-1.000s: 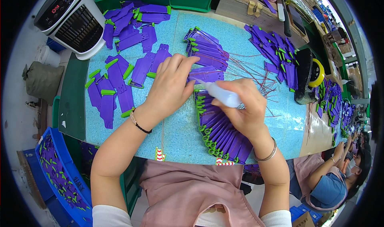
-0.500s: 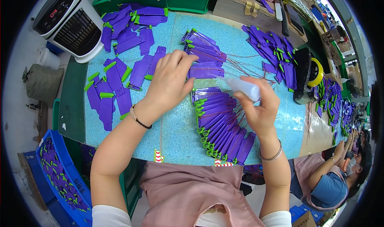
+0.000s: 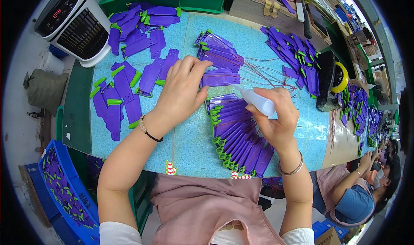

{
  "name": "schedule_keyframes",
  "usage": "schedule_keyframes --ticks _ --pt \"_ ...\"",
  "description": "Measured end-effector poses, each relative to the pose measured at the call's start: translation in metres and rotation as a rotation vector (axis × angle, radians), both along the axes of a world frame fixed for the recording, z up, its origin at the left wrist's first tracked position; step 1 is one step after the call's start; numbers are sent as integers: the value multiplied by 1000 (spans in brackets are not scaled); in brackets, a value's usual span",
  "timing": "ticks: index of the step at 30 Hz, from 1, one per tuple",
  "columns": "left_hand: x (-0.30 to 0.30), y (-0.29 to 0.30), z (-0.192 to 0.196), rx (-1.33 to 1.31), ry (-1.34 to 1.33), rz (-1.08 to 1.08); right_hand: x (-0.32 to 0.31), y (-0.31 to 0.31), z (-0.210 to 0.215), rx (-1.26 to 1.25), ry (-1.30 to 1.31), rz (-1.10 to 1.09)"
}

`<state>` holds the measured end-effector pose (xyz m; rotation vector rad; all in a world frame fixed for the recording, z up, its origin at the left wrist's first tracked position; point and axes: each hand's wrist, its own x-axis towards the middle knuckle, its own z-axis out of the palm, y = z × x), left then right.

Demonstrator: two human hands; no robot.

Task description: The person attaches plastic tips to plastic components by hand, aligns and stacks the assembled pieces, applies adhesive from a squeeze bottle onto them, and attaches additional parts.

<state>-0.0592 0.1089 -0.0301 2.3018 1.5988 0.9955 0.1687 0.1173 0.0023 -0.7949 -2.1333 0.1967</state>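
My left hand (image 3: pixel 180 87) is closed on the left end of a flat purple plastic piece (image 3: pixel 221 78), thumb and forefinger at its edge. In my right hand (image 3: pixel 279 115) is a translucent white squeeze bottle (image 3: pixel 258 102), tilted so that its thin nozzle points at the piece's lower edge. Whether the tip touches, I cannot tell. Thin dark red wires (image 3: pixel 263 80) trail rightward from the piece. Just beyond it lie a few similar purple pieces (image 3: pixel 220 51) with wires. Nearer me, a fan of overlapping purple pieces with green ends (image 3: pixel 241 137) spreads across the blue tabletop (image 3: pixel 189 150).
Loose purple and green pieces (image 3: pixel 125 87) lie at left, and another heap (image 3: pixel 293 51) at far right beside a yellow tape roll (image 3: pixel 340 77). A white heater (image 3: pixel 82 33) stands at far left. A blue crate (image 3: pixel 69 189) is below left. Another person (image 3: pixel 353 197) sits at right.
The bottle and my right hand have shifted slightly left and down, and the bottle leans more. My left hand and the purple piece have barely moved.
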Motion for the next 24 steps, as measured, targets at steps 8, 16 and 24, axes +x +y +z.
schedule_keyframes --ticks 8,16,24 --pt "0 1 -2 8 0 -1 -12 10 -5 66 -9 52" --pt "1 0 -2 16 -1 0 -14 3 1 2 81 59" --pt "0 1 -1 21 -12 0 -27 8 -6 -43 37 123"
